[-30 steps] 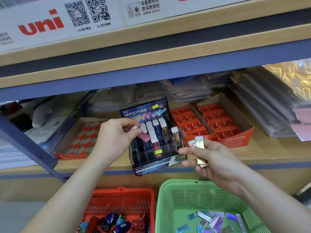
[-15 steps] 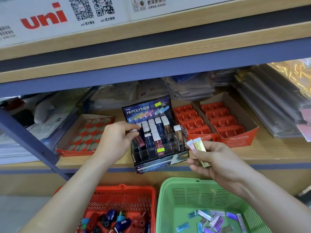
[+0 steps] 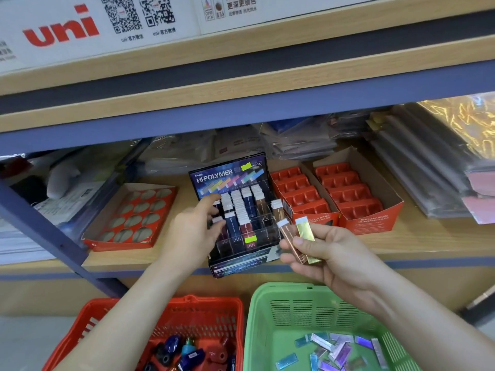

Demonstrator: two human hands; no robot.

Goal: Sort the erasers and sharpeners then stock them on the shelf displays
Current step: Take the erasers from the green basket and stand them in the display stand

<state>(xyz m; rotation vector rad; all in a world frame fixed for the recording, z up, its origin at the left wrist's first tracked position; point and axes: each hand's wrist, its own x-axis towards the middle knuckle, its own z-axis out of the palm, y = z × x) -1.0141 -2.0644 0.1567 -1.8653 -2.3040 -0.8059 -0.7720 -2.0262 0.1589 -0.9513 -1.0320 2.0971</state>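
A black Hi-Polymer eraser display [image 3: 232,173] stands on the wooden shelf [image 3: 428,236], its slots partly filled with slim erasers [image 3: 242,207]. My left hand [image 3: 197,230] is at the display's left column with forefinger and thumb spread apart, and nothing plainly between them. To the display's right, my right hand [image 3: 329,253] pinches two slim erasers, one copper [image 3: 289,241] and one gold [image 3: 304,231]. Below, a green basket [image 3: 263,311] holds several loose foil-wrapped erasers [image 3: 337,346], and a red basket [image 3: 211,301] holds sharpeners [image 3: 184,352].
Two red compartment boxes [image 3: 301,195] [image 3: 348,195] stand right of the display. A flat red tray with round holes [image 3: 134,214] lies to its left. Stacked wrapped packs [image 3: 428,167] fill the shelf's right side. A blue diagonal brace [image 3: 53,236] crosses at left.
My left hand carried a pink eraser down into the display's left column and its fingers have opened. My right hand with its two erasers stayed beside the display. The view shifted slightly.
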